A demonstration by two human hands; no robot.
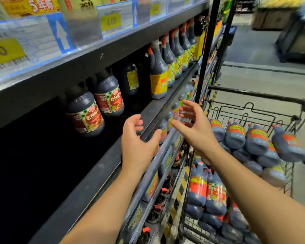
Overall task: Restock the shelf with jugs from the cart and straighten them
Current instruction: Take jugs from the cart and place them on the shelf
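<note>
Two dark jugs with red and green labels stand on the black shelf (102,166): one jug (85,114) nearer me, a second jug (109,97) just behind it. My left hand (136,142) hovers open over the shelf's front edge, empty, to the right of those jugs. My right hand (195,126) is also open and empty, held between the shelf and the wire cart (253,111). The cart holds several dark jugs (256,140) with orange labels lying piled, and more jugs (207,192) low in its near corner.
Further along the shelf stand a yellow-labelled jug (158,74) and a row of red-capped bottles (176,51). Price tags (111,21) hang on the shelf above. Lower shelves (158,184) hold more bottles. The aisle floor (262,80) lies beyond the cart.
</note>
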